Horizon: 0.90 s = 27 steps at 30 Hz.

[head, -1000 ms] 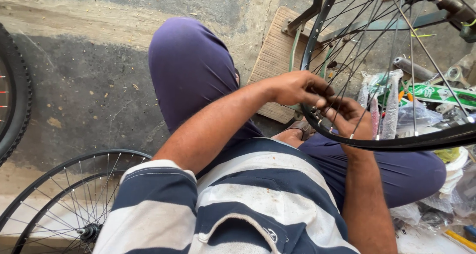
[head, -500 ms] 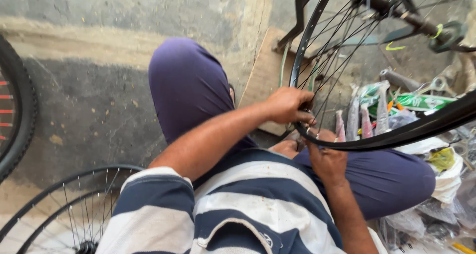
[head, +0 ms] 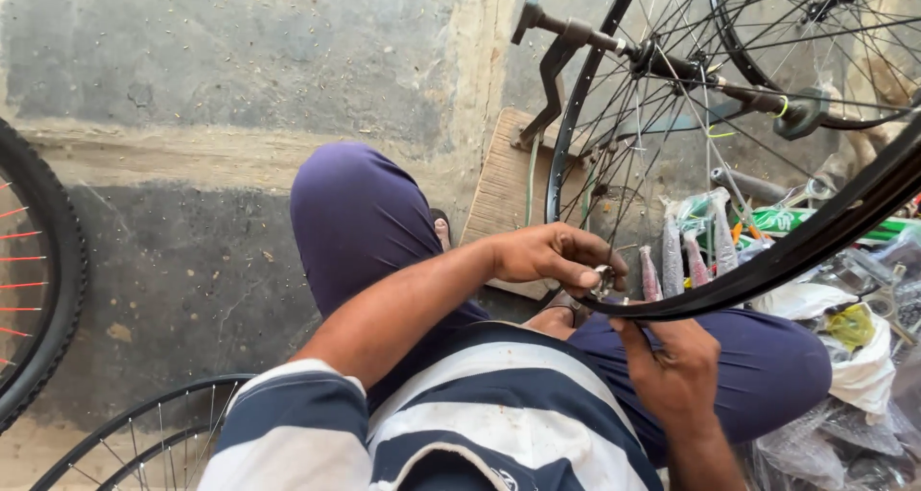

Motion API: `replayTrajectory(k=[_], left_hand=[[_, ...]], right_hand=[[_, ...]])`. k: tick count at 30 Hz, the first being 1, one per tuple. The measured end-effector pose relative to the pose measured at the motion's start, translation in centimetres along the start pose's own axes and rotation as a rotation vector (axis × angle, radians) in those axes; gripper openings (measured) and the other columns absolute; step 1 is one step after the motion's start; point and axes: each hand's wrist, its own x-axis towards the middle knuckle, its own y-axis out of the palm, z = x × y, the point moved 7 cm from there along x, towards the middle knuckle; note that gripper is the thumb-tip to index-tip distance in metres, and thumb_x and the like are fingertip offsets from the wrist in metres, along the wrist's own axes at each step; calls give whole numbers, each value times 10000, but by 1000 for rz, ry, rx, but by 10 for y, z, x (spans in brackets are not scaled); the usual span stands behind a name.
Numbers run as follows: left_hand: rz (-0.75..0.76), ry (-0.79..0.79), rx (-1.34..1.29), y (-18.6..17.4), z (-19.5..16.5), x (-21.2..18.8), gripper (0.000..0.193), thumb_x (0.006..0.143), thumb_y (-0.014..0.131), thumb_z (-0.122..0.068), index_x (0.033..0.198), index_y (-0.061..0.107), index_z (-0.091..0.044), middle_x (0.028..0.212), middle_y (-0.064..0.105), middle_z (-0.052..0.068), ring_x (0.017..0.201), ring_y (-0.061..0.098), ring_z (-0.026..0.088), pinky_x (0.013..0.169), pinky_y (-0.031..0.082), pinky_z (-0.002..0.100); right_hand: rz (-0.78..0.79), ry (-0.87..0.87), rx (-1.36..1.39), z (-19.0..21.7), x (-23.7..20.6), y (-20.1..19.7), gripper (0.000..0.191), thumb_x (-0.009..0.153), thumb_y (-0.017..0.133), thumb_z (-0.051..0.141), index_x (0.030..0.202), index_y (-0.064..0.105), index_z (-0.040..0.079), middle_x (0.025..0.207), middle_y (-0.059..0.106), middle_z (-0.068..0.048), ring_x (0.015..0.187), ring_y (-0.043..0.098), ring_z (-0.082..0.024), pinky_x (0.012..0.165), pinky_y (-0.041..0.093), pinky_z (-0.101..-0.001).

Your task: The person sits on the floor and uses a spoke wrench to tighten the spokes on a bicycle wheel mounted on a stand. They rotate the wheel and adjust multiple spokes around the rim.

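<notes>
Head view looked down on a seated person in a striped shirt [head: 480, 405] and purple trousers [head: 365, 222]. A black bicycle rim [head: 767, 266] with thin spokes stood upright just in front of the knees, its lower arc crossing between both hands. The left hand [head: 556, 256] was curled over the rim's lower edge, fingertips pinched narrowly on a small metal tool [head: 604, 280] at a spoke end. The right hand [head: 676, 366] gripped the rim from below, fingers closed on it. An axle with hub [head: 672, 64] ran across the wheel's centre. A wooden board [head: 504, 194] lay on the concrete floor [head: 192, 261] behind the rim. 1 tyred wheel [head: 43, 270] stood at the left; another bare rim [head: 144, 443] lay near the bottom left. Plastic bags [head: 863, 357] lay at the right.
</notes>
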Motion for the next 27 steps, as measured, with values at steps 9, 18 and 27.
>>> replayTrajectory(k=[9, 18, 27], left_hand=[[-216, 27, 268, -14, 7, -6, 559, 932, 746, -157, 1419, 544, 30, 1306, 701, 188, 1232, 669, 257, 1041, 558, 374], [-333, 42, 332, -32, 27, -4, 547, 939, 712, -89, 1432, 516, 46, 1366, 665, 206, 1320, 630, 284, 1100, 532, 387], [-265, -24, 363, -37, 27, -3, 526, 915, 753, -195, 1388, 605, -21, 1324, 707, 124, 1246, 679, 228, 1067, 551, 354]], right_hand=[[-76, 9, 86, 13, 3, -16, 205, 903, 794, 55, 1091, 717, 28, 1005, 756, -111, 907, 745, -197, 823, 567, -293], [-52, -37, 44, 11, -2, 5, 189, 942, 781, 38, 1126, 740, 28, 1030, 766, -118, 926, 760, -207, 826, 571, -303], [-52, -31, 56, 3, -7, 8, 188, 959, 793, 54, 1135, 736, 18, 1053, 765, -123, 959, 759, -208, 858, 576, -298]])
